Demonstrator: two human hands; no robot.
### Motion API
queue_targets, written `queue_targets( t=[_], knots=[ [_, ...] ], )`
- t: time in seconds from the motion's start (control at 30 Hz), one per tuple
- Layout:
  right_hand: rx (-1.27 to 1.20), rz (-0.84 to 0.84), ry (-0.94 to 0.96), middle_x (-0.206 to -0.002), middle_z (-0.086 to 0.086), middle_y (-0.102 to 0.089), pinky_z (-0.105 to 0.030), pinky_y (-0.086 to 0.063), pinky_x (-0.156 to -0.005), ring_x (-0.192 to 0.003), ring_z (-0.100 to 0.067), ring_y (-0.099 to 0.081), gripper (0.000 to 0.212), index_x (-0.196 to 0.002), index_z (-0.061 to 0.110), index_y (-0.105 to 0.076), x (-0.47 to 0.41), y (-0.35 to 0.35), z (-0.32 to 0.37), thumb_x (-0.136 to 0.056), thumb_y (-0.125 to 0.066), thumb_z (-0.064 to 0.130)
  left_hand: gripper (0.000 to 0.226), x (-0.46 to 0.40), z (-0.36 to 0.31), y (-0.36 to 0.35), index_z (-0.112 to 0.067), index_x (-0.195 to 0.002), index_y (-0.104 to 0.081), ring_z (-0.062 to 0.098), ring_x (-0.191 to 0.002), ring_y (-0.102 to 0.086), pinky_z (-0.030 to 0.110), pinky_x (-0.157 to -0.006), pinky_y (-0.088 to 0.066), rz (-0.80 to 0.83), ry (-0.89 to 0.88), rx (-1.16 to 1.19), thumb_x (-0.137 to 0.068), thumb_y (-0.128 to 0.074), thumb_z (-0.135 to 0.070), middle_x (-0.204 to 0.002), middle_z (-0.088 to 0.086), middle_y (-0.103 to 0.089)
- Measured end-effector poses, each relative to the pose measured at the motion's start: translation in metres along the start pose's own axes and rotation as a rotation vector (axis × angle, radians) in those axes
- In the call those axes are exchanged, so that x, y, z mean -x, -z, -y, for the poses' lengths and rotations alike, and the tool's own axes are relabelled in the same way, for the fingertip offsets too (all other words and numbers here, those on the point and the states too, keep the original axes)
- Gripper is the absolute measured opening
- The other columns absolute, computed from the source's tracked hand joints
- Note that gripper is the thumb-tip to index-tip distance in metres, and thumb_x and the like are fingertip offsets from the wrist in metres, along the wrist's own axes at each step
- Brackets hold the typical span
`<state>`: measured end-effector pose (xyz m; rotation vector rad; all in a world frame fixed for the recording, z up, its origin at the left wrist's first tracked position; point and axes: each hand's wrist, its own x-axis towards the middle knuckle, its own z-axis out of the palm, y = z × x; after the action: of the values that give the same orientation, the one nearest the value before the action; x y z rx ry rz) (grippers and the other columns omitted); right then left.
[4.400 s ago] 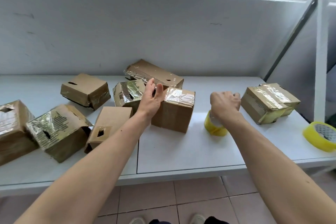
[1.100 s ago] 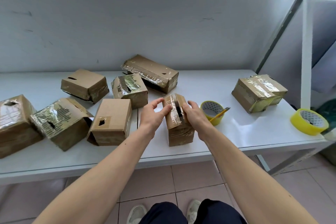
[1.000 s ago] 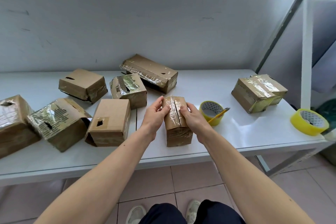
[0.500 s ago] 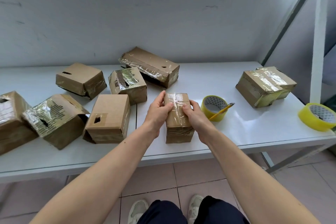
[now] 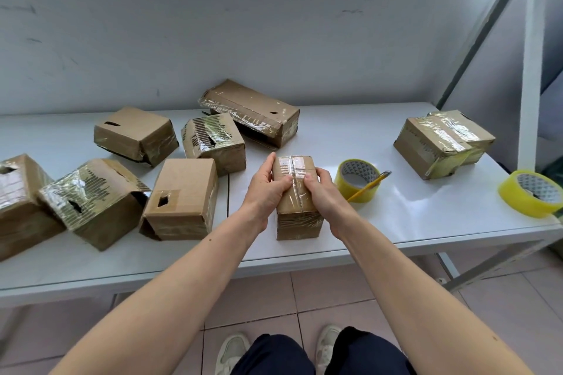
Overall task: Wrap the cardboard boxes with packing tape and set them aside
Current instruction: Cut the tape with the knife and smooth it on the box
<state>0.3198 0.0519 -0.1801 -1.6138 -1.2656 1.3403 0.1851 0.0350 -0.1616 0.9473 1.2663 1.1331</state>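
White table in front of a pale wall, and it's crowded. Along the left edge sits a taped box, cut off by the frame, and just beside it a tilted, shiny-wrapped box with an open flap. Next in line, a plain box with a small hole in its near face, close to the front edge. Behind those, toward the back edge, a plain box with a slot, a box with striped tape, and a long box lying slantwise, propped on its neighbour.

Over at the right end, a taped box leans against another one. At the front right corner lies a yellow tape roll. A second tape roll lies flat just right of the hands, with a yellow pencil-like tool resting across its rim.

Centre of the table, near the front edge: the small box, standing free, neighbours close on both flanks but none touching. The left hand wraps its left side, thumb pressed onto the top. The right hand mirrors it on the right side, thumb on the top too, both curled in a narrow grip round the box. The thumbs nearly meet at the taped centre seam.

The box's long axis runs from the front edge toward the back edge, seam along that line, taped top facing up.
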Motion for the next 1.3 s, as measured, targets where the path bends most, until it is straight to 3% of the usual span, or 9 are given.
queue_targets(
  t=[0.13, 0.27, 0.4, 0.6, 0.7, 0.8, 0.87, 1.07, 1.3],
  knots=[
    [0.067, -0.061, 0.062, -0.131, -0.009, -0.052, -0.048, -0.047, -0.101, -0.115, -0.025, -0.056, 0.044, -0.138, 0.033, -0.040, 0.000, -0.003, -0.002, -0.097, -0.042, 0.047, 0.073, 0.003, 0.002, -0.004, -0.028, -0.159, -0.019, 0.019, -0.119, -0.060, 0.036, -0.100, -0.053, 0.006, 0.000, 0.018, -0.099, -0.054, -0.003, -0.147, 0.004, -0.048],
    [0.048, -0.059, 0.040, -0.130, -0.008, -0.052, -0.048, -0.047, -0.101, -0.115, -0.026, -0.057, 0.049, -0.137, 0.036, -0.039, 0.003, -0.005, -0.001, -0.091, -0.045, 0.051, 0.069, 0.008, 0.004, -0.017, -0.043, -0.157, -0.009, 0.020, -0.113, -0.065, 0.030, -0.077, -0.059, 0.009, 0.024, 0.080, -0.105, -0.048, -0.019, -0.149, -0.004, -0.044],
    [-0.157, -0.028, -0.041, -0.130, -0.010, -0.054, -0.048, -0.056, -0.091, -0.109, -0.027, -0.063, 0.047, -0.120, 0.049, -0.042, 0.000, -0.009, -0.005, -0.075, -0.052, 0.056, 0.076, 0.007, 0.005, -0.017, -0.040, -0.158, -0.012, 0.017, -0.101, -0.067, 0.031, -0.078, -0.059, -0.002, 0.015, 0.107, -0.102, -0.054, -0.011, -0.137, -0.001, -0.052],
    [-0.156, 0.048, -0.065, -0.127, -0.008, -0.060, -0.047, -0.054, -0.095, -0.107, -0.024, -0.065, 0.042, -0.136, 0.033, -0.041, 0.011, -0.001, 0.005, -0.096, -0.048, 0.044, 0.081, 0.003, -0.004, -0.015, -0.035, -0.159, -0.013, 0.021, -0.113, -0.060, 0.040, -0.095, -0.054, -0.032, -0.030, -0.072, -0.098, -0.056, -0.004, -0.138, -0.001, -0.048],
    [0.063, -0.078, 0.096, -0.123, -0.005, -0.063, -0.040, -0.048, -0.100, -0.110, -0.019, -0.061, 0.048, -0.133, 0.015, -0.053, 0.028, 0.016, 0.010, -0.098, -0.049, 0.048, 0.073, -0.003, -0.010, -0.012, -0.036, -0.156, -0.024, 0.027, -0.143, -0.036, 0.046, -0.115, -0.038, -0.014, -0.084, -0.334, -0.097, -0.058, -0.011, -0.161, 0.006, -0.023],
    [0.424, -0.381, 0.446, -0.110, -0.006, -0.066, -0.025, -0.040, -0.087, -0.103, -0.020, -0.057, 0.026, -0.114, 0.008, -0.064, 0.042, 0.053, 0.012, -0.091, -0.064, 0.019, 0.047, -0.007, -0.014, -0.014, -0.032, -0.148, -0.046, 0.025, -0.154, -0.003, 0.044, -0.125, -0.011, 0.000, -0.184, -0.678, -0.103, -0.052, -0.019, -0.168, 0.001, 0.001],
    [0.752, -0.473, 0.535, -0.107, -0.011, -0.068, -0.031, -0.038, -0.087, -0.107, -0.030, -0.056, 0.031, -0.109, 0.006, -0.065, 0.045, 0.076, 0.012, -0.079, -0.067, 0.007, 0.044, -0.008, -0.014, -0.013, -0.029, -0.151, -0.041, 0.022, -0.154, 0.008, 0.047, -0.124, 0.000, 0.057, -0.288, -0.925, -0.107, -0.042, -0.025, -0.168, -0.005, 0.001],
    [1.505, -0.359, 0.492, -0.108, -0.004, -0.069, -0.030, -0.028, -0.103, -0.121, -0.023, -0.048, 0.033, -0.110, 0.016, -0.064, 0.025, 0.093, 0.015, -0.078, -0.061, 0.008, 0.058, -0.014, -0.005, 0.001, -0.028, -0.159, -0.016, 0.020, -0.152, 0.020, 0.044, -0.124, 0.008, 0.199, -0.336, -1.165, -0.106, -0.034, -0.044, -0.167, -0.010, 0.002],
    [1.687, -0.230, 0.314, -0.096, -0.001, -0.070, -0.037, -0.027, -0.103, -0.098, -0.022, -0.064, 0.020, -0.100, 0.022, -0.067, 0.010, 0.094, 0.019, -0.089, -0.056, 0.009, 0.061, -0.014, -0.015, 0.001, -0.030, -0.160, -0.004, 0.021, -0.150, 0.026, 0.046, -0.121, 0.016, 0.264, -0.290, -1.403, -0.106, -0.025, -0.049, -0.166, -0.009, 0.012]
  ],
)
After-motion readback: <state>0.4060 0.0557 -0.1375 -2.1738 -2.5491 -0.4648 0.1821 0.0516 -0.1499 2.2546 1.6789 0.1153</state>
